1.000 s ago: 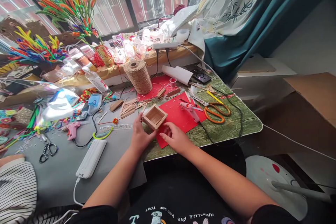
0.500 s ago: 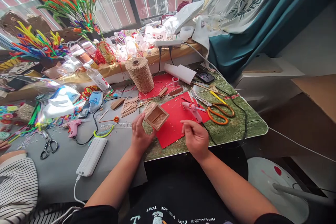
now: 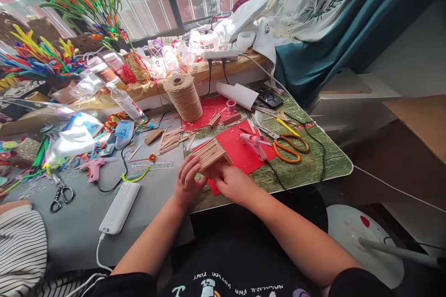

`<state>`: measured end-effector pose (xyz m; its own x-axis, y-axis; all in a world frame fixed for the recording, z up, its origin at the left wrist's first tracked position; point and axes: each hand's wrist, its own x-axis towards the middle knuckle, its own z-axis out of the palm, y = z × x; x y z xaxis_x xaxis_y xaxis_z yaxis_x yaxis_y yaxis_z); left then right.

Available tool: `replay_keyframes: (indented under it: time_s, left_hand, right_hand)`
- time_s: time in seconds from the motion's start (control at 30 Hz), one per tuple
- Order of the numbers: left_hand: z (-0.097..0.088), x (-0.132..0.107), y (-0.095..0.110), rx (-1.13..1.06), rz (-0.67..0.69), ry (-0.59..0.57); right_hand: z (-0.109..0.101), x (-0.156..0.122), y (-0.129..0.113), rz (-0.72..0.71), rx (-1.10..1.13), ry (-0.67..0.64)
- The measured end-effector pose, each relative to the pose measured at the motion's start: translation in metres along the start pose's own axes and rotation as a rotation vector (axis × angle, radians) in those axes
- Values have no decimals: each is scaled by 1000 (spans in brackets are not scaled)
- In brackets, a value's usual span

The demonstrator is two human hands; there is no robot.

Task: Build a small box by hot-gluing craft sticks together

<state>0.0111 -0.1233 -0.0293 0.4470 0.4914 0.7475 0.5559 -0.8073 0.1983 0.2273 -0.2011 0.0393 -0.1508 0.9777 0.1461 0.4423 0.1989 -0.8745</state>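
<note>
My left hand (image 3: pixel 188 180) is closed around the left side of a small box built of stacked wooden craft sticks (image 3: pixel 209 152). The box is tilted, its open end facing down to the right. My right hand (image 3: pixel 235 184) is at that open end, with fingertips reaching into the opening and hidden there; the thumb lies by the lower edge. Under the box is a red sheet (image 3: pixel 240 153) dotted with scraps. A pink glue gun (image 3: pixel 253 143) rests on the sheet to the right, beside orange-handled scissors (image 3: pixel 291 148).
Behind the box are a twine spool (image 3: pixel 183 98) and loose wooden sticks (image 3: pixel 170 141). A white power bank (image 3: pixel 120 208), another pink glue gun (image 3: pixel 94 169) and small black scissors (image 3: pixel 62 197) lie left. Another person's striped sleeve (image 3: pixel 22 241) shows at the left edge.
My right hand has moved left from beside the glue gun to the box's opening. The box has turned and dropped slightly toward me, showing more of its slatted side.
</note>
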Motion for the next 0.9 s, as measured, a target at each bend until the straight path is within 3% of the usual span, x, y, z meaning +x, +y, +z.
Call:
replay_keyframes:
  time_s: [0.2,0.33,0.43,0.67,0.9]
  left_hand:
    - [-2,-5,1,-6,-74,-57]
    - [-5,-1,5,44,84,32]
    - [-5,4,7,67,163,74]
    - [-4,9,9,78,198,114]
    - [-6,17,12,100,134,140]
  right_hand:
    - [11,1,-1,73,204,-66]
    - [13,1,1,139,339,-127]
    - [15,0,2,214,390,-88]
    - [23,-3,11,307,445,47]
    - [30,-4,7,353,657,117]
